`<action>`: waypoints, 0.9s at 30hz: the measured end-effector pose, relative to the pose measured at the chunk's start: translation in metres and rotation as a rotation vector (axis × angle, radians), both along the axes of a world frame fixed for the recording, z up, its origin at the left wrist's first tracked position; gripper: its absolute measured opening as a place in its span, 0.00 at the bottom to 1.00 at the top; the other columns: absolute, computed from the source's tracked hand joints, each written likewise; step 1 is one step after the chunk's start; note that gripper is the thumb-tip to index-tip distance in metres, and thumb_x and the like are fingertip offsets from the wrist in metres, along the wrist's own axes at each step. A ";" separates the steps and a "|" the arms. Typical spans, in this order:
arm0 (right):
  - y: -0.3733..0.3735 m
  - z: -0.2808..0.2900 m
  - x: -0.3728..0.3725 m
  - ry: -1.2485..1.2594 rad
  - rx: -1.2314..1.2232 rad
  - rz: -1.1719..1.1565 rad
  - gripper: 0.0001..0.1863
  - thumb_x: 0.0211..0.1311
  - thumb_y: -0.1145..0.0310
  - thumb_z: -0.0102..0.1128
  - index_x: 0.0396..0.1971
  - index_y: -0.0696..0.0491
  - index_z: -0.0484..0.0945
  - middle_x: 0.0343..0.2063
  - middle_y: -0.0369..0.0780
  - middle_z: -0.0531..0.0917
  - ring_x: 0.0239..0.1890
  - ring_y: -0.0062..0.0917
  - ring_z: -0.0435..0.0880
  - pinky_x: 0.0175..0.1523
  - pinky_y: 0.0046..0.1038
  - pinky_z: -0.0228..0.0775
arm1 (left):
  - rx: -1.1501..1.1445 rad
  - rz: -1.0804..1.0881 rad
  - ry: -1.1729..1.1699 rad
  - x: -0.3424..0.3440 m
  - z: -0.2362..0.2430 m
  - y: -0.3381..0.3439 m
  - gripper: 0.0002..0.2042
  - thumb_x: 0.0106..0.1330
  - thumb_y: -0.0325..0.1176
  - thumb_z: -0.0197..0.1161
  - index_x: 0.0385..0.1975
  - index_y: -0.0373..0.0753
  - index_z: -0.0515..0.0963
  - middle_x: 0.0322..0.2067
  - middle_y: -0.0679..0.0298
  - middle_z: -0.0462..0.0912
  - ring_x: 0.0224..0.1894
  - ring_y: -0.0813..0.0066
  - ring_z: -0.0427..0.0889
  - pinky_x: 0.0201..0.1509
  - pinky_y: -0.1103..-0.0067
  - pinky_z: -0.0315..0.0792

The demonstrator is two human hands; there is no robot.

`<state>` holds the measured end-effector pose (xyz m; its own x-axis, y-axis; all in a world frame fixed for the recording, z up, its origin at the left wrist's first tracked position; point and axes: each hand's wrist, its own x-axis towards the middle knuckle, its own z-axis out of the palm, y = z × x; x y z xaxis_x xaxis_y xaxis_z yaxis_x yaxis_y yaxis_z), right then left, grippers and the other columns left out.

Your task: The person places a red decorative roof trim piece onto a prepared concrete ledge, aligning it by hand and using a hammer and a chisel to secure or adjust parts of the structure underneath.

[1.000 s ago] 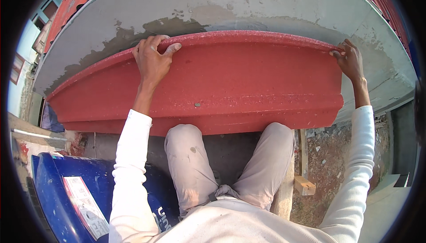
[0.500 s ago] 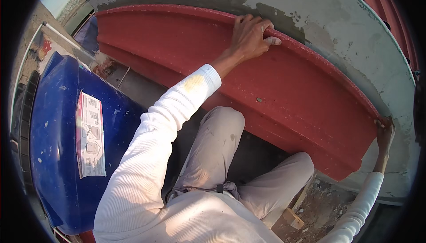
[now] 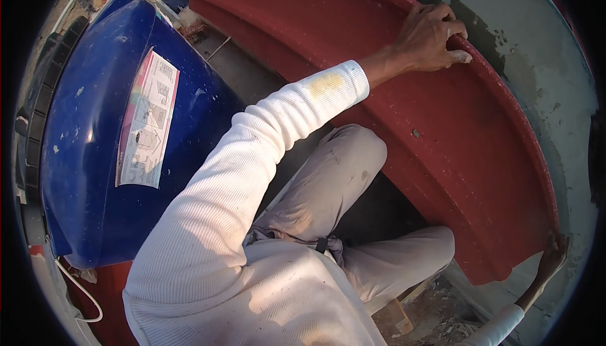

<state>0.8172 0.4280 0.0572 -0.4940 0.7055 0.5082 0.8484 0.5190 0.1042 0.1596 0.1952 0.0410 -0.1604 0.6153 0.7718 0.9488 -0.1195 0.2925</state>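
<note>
Just past the person's bent knees [image 3: 356, 153], a long red panel [image 3: 454, 150], both hands at its edge.

Beside the left sleeve [image 3: 214, 175] sits a blue tank [image 3: 91, 125] with a pale label [image 3: 148, 122]. The panel slants from upper left to lower right; the left hand [image 3: 432, 40] curls closed over its upper edge, thumb on the near side. Farther off, the right hand [image 3: 553, 256] touches the panel's right end, how tightly closed I cannot tell. Behind runs a grey wall [image 3: 550, 81].
</note>
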 end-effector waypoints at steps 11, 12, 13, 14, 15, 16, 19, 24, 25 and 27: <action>0.026 -0.001 -0.002 0.109 -0.115 -0.025 0.16 0.74 0.58 0.67 0.51 0.52 0.89 0.47 0.44 0.88 0.49 0.39 0.88 0.57 0.40 0.76 | 0.215 -0.090 -0.148 0.047 -0.037 -0.013 0.15 0.65 0.38 0.74 0.48 0.41 0.88 0.49 0.64 0.81 0.56 0.63 0.76 0.64 0.64 0.70; 0.034 -0.003 0.000 0.094 -0.124 -0.032 0.16 0.74 0.57 0.68 0.52 0.52 0.89 0.48 0.44 0.88 0.50 0.38 0.88 0.56 0.40 0.77 | 0.267 -0.115 -0.160 0.058 -0.041 -0.008 0.11 0.65 0.38 0.73 0.42 0.40 0.88 0.41 0.65 0.82 0.49 0.65 0.78 0.59 0.64 0.71; 0.042 -0.006 0.002 0.094 -0.125 -0.031 0.16 0.74 0.57 0.68 0.52 0.52 0.89 0.48 0.44 0.88 0.50 0.38 0.88 0.56 0.40 0.77 | 0.266 -0.114 -0.160 0.069 -0.043 -0.003 0.11 0.65 0.38 0.73 0.42 0.40 0.88 0.41 0.65 0.82 0.49 0.65 0.78 0.59 0.64 0.71; 0.048 -0.008 0.003 0.080 -0.128 -0.010 0.18 0.74 0.56 0.68 0.53 0.53 0.88 0.48 0.44 0.88 0.50 0.39 0.88 0.56 0.39 0.77 | 0.215 -0.168 -0.206 0.080 -0.044 0.000 0.09 0.66 0.38 0.73 0.39 0.40 0.88 0.36 0.65 0.82 0.45 0.66 0.80 0.55 0.65 0.74; 0.053 -0.010 0.005 0.067 -0.130 0.009 0.19 0.74 0.55 0.68 0.53 0.53 0.87 0.48 0.44 0.89 0.50 0.39 0.88 0.56 0.38 0.77 | 0.164 -0.223 -0.253 0.090 -0.045 0.004 0.09 0.66 0.38 0.72 0.36 0.39 0.88 0.32 0.64 0.83 0.40 0.67 0.82 0.50 0.67 0.76; 0.055 -0.011 0.005 0.067 -0.131 0.008 0.19 0.74 0.55 0.68 0.53 0.53 0.87 0.48 0.44 0.89 0.50 0.39 0.88 0.56 0.38 0.77 | 0.163 -0.225 -0.253 0.101 -0.045 0.008 0.09 0.66 0.38 0.72 0.36 0.39 0.88 0.32 0.64 0.83 0.40 0.67 0.82 0.50 0.67 0.76; 0.049 -0.006 -0.004 0.017 -0.100 0.009 0.19 0.74 0.55 0.68 0.52 0.54 0.87 0.47 0.44 0.89 0.50 0.37 0.88 0.56 0.38 0.77 | -0.015 -0.368 -0.455 0.132 -0.041 0.022 0.10 0.68 0.38 0.71 0.29 0.38 0.87 0.22 0.64 0.82 0.28 0.67 0.83 0.37 0.68 0.77; 0.055 0.002 0.010 0.072 -0.166 0.041 0.16 0.73 0.62 0.68 0.52 0.57 0.86 0.44 0.46 0.89 0.48 0.32 0.88 0.53 0.36 0.78 | -0.233 -0.362 -0.535 0.170 -0.023 0.055 0.21 0.67 0.42 0.72 0.14 0.37 0.82 0.10 0.59 0.78 0.17 0.62 0.81 0.30 0.68 0.77; 0.049 0.003 0.006 0.086 -0.205 0.026 0.15 0.73 0.64 0.68 0.51 0.58 0.87 0.44 0.46 0.89 0.47 0.31 0.88 0.51 0.36 0.78 | -0.236 -0.401 -0.524 0.172 -0.025 0.061 0.21 0.67 0.42 0.72 0.14 0.37 0.82 0.10 0.59 0.78 0.17 0.62 0.81 0.30 0.68 0.77; 0.037 0.003 -0.019 0.155 -0.187 0.157 0.12 0.64 0.67 0.75 0.43 0.58 0.86 0.35 0.47 0.85 0.37 0.41 0.86 0.45 0.41 0.76 | -0.262 -0.314 -0.628 0.175 -0.034 0.078 0.24 0.66 0.46 0.74 0.11 0.37 0.81 0.11 0.58 0.78 0.16 0.62 0.81 0.28 0.68 0.76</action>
